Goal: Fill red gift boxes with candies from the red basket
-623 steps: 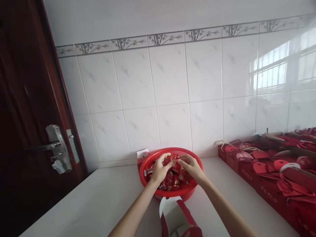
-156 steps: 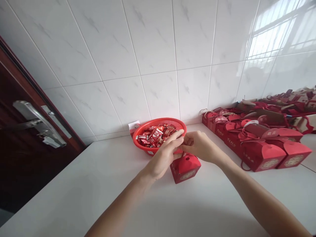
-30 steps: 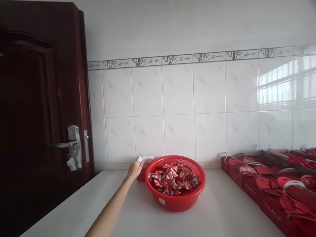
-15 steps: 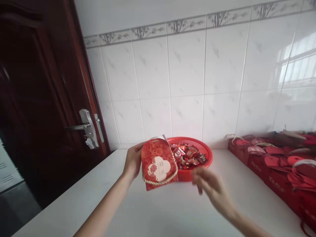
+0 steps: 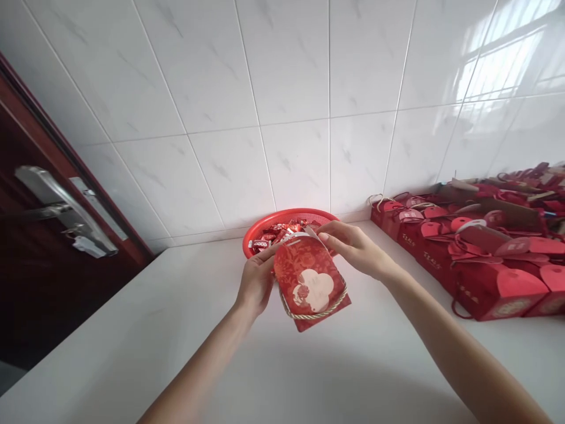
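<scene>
A red gift box (image 5: pixel 293 265) with a pale flower label and a twisted gold cord hangs tilted over the counter. My left hand (image 5: pixel 256 281) holds it by its left side. At its upper right edge, my right hand (image 5: pixel 355 247) has thumb and fingers closed on the box's top flap. Just behind the box is a red plastic basket (image 5: pixel 258 227) with wrapped candies (image 5: pixel 280 231) in it; box and hands hide part of it.
Rows of red gift boxes (image 5: pixel 435 265) stand along the right of the white counter (image 5: pixel 176 330). A tiled wall (image 5: pixel 300 165) rises behind. At the left is a dark red door with a metal handle (image 5: pixel 57 200).
The view has tilted down and shifted right. My right hand has come from the basket's front right to the top of the box, which my left hand still holds.
</scene>
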`<act>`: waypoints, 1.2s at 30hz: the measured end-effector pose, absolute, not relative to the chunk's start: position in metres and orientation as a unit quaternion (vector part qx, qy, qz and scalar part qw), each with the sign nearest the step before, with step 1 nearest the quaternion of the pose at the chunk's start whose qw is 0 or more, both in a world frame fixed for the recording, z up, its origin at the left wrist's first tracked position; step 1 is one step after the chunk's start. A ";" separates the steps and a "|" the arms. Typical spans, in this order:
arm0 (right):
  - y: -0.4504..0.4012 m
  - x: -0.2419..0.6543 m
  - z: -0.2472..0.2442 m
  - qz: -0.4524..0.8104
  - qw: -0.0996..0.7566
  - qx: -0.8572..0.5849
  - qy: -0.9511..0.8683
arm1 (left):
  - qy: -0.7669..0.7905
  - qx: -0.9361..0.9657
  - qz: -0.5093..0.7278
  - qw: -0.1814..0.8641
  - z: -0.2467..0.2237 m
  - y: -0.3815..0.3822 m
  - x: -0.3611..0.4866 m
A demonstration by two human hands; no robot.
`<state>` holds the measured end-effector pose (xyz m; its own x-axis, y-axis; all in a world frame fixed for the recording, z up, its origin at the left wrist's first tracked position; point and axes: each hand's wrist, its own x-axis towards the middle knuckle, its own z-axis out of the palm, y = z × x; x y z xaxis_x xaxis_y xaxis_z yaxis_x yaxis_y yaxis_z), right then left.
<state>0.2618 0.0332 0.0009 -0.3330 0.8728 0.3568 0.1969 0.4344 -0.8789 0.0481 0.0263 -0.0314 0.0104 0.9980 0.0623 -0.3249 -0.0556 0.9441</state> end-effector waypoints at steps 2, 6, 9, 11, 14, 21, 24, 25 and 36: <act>0.038 0.266 -0.002 0.427 0.398 -0.379 -0.718 | 0.401 0.425 0.574 0.574 -0.036 0.028 0.051; 0.042 0.270 -0.002 0.510 0.313 -0.407 -0.690 | 0.428 0.418 0.567 0.566 -0.040 0.030 0.051; 0.044 0.272 -0.003 0.521 0.290 -0.397 -0.698 | 0.439 0.421 0.579 0.544 -0.042 0.030 0.048; 0.045 0.275 -0.004 0.513 0.273 -0.376 -0.722 | 0.439 0.438 0.580 0.528 -0.042 0.029 0.046; 0.047 0.282 -0.006 0.486 0.234 -0.362 -0.760 | 0.437 0.476 0.569 0.508 -0.042 0.026 0.045; 0.043 0.295 0.000 0.467 0.145 -0.356 -0.797 | 0.450 0.580 0.497 0.463 -0.042 0.020 0.043; 0.040 0.297 0.002 0.456 0.111 -0.347 -0.812 | 0.444 0.657 0.428 0.434 -0.043 0.018 0.040; 0.039 0.298 0.003 0.446 0.099 -0.352 -0.817 | 0.440 0.683 0.406 0.418 -0.044 0.018 0.039; 0.018 0.298 0.013 0.308 0.070 -0.407 -0.857 | 0.329 0.854 0.352 0.196 -0.032 -0.008 0.038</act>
<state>0.2980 0.0178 0.0127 -0.6584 0.7411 -0.1315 0.6552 0.4784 -0.5847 0.0380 -0.0077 -0.0321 0.5348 0.7005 0.4725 0.4245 -0.7062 0.5666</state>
